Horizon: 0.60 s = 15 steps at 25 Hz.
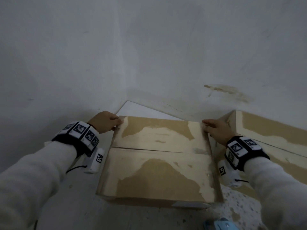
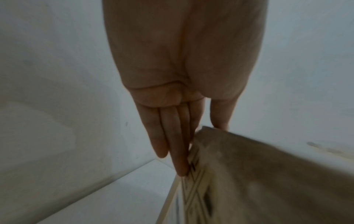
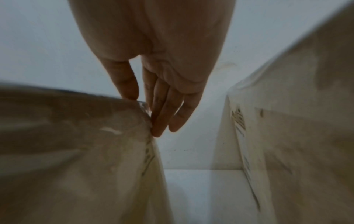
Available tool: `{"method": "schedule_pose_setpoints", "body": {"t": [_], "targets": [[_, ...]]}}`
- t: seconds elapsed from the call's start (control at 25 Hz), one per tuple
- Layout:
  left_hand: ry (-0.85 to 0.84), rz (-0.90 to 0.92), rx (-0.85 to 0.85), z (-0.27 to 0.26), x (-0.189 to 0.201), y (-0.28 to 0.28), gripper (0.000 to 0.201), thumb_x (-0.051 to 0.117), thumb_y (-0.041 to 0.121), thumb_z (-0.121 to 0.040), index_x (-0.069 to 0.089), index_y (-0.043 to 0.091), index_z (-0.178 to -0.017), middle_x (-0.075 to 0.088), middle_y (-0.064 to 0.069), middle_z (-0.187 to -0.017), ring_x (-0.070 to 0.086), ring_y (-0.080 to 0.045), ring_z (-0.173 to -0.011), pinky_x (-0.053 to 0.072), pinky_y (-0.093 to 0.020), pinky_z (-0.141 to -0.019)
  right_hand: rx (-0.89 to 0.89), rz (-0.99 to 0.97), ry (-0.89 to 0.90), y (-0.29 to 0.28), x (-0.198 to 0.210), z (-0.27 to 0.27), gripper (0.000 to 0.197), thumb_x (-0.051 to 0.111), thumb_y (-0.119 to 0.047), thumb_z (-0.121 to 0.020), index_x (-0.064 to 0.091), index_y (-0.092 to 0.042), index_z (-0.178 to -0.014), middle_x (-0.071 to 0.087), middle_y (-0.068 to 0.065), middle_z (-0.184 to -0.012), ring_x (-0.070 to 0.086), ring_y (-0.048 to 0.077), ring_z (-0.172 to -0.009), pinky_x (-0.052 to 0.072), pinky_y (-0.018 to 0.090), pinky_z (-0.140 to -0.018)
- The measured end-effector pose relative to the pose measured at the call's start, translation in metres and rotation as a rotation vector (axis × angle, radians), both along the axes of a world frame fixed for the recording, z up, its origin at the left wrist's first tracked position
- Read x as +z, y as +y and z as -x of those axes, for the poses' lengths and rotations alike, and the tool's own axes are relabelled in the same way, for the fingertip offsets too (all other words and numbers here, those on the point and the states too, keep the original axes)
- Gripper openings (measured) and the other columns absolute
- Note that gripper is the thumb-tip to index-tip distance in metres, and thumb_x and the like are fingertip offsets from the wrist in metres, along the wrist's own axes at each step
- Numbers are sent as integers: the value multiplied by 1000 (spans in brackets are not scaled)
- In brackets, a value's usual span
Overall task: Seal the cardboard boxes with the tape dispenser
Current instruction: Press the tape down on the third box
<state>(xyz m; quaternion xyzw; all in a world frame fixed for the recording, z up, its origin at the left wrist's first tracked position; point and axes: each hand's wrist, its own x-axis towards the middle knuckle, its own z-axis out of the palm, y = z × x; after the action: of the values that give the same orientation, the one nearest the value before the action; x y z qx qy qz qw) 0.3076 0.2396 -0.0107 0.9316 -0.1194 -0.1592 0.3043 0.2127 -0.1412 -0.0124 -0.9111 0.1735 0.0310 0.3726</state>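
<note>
Cardboard, worn and patched with pale torn tape marks, fills the middle of my head view: the box (image 1: 159, 160) sits with both top flaps folded shut and the seam (image 1: 149, 149) running from 9 to 3 o'clock, not yet taped as far as I can tell. My left hand (image 1: 103, 122) is at the far corner at 10 o'clock, thumb on the top and straight fingers (image 2: 178, 144) flat against the side wall. My right hand (image 1: 217, 130) mirrors it at 2 o'clock, thumb on top, fingers (image 3: 161, 115) pressed straight down the right wall. Neither hand curls round anything; they clamp the box between flat palms. A second box (image 1: 269, 138) stands just beside, at 3 o'clock. Something blue (image 1: 217, 224) shows at 5 o'clock at the frame's bottom edge, possibly the tape dispenser, though I cannot tell.

I judge this step is squaring the box. To do it well, I would press evenly from both sides so the flaps meet flush, keep it clear of the neighbour, then free one hand for the tape.
</note>
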Motion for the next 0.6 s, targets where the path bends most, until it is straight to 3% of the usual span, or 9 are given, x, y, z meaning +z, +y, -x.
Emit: {"method": "schedule_pose_setpoints", "body": {"t": [0.08,0.16,0.24,0.32,0.52,0.6], "targets": [[52,-18,-32,2,1,0,32,49,28,-95,60,8,-73,59,-3,-71,56,-17,-71,41,-20,-61,8,47,23,2,-1,2,35,47,-14,-96,53,-2,-129,57,19,-128,53,33,-118,40,34,-97],[108,-47,-57,3,1,-1,31,48,30,-95,60,6,-81,59,-8,-84,55,-21,-84,41,-26,-68,54,116,88,7,-1,5,28,38,-17,-99,58,-3,-115,57,19,-117,52,33,-115,36,30,-93],[138,-95,-77,5,0,-4,35,45,33,-96,62,3,-104,61,-13,-108,56,-25,-104,43,-31,-84,83,143,160,11,-1,7,29,30,-20,-101,53,-3,-107,53,16,-111,50,29,-109,34,31,-90],[178,-120,-81,8,4,-9,41,40,30,-99,52,2,-126,54,-13,-130,49,-27,-121,37,-33,-101,90,153,166,14,-3,8,22,27,-20,-102,44,-8,-94,47,10,-99,45,23,-96,31,29,-83],[212,-184,-106,7,8,-11,42,36,29,-100,46,2,-130,48,-14,-138,45,-27,-127,33,-33,-106,124,206,208,15,1,8,28,27,-17,-102,37,-13,-76,42,1,-72,43,23,-83,31,30,-74],[192,-205,-117,9,8,-9,44,35,31,-100,45,4,-132,47,-14,-139,44,-26,-128,32,-33,-107,141,200,218,15,3,10,25,27,-18,-102,36,-11,-79,42,1,-71,45,25,-83,32,30,-73]]}}
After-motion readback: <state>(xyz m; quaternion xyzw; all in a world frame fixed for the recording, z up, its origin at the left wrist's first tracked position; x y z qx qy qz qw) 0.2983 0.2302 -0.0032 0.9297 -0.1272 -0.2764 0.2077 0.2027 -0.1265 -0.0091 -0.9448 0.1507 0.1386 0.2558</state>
